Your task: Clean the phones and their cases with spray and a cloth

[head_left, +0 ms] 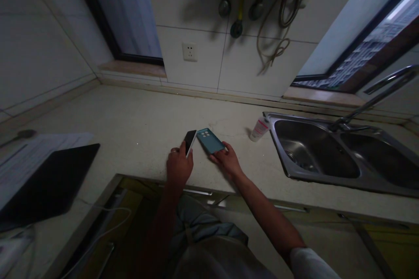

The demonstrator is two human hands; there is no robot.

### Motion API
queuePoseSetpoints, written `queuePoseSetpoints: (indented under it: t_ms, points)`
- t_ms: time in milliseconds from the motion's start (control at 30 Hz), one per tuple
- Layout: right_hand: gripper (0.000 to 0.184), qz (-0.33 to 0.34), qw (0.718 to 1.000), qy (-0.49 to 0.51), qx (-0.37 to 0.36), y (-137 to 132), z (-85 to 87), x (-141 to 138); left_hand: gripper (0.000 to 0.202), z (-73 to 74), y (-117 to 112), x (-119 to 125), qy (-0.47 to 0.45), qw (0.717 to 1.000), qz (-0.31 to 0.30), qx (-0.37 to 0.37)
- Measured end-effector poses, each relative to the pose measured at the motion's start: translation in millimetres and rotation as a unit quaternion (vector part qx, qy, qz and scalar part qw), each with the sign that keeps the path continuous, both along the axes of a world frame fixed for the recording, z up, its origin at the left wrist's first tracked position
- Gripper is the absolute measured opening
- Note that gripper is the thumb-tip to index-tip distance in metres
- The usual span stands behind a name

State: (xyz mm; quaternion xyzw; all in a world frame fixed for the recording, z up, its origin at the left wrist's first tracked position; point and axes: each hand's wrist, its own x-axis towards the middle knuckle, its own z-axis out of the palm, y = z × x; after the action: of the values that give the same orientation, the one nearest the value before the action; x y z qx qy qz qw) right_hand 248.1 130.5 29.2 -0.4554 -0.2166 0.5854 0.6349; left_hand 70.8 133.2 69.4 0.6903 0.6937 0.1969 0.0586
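Observation:
My left hand (180,165) is closed around a smartphone (190,141) with a dark face and a pale edge, tilted up above the counter. A ring shows on one of its fingers. In my right hand (228,159) is a teal phone case (211,141), gripped by its lower end, with its camera cutouts at the far end. The top of the phone comes close to the case's upper left corner; whether they touch I cannot tell. Both hands are over the light countertop (150,117) near its front edge.
A white and pink tube (260,129) stands beside the double steel sink (284,170) with its faucet (376,96) on the right. At left lie a black flat panel (49,183), papers (65,141) and a white cable (113,229). A wall socket (190,52) and hoses are behind.

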Motion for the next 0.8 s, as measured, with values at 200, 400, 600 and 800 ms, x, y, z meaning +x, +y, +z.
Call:
queuePoseSetpoints:
  t_ms: [200, 400, 600, 800]
  points:
    - [0.053, 0.104, 0.964, -0.242, 0.030, 3, -10.0, 11, 0.057, 0.6, -1, -6, 0.063, 0.998, -0.001, -0.029]
    - [0.045, 0.138, 0.867, -0.474, 0.068, -11, -8.3, 29, 0.059, -1.4, -5, -15, 0.099, 0.995, 0.016, -0.015]
    - [0.053, 0.157, 0.842, -0.513, 0.066, -29, -6.1, 36, 0.068, -12.0, -4, -15, 0.170, 0.985, 0.044, -0.002]
    - [0.047, 0.163, 0.854, -0.478, 0.124, -43, 7.8, 40, 0.055, -25.4, 0, -3, 0.181, 0.983, 0.035, -0.003]
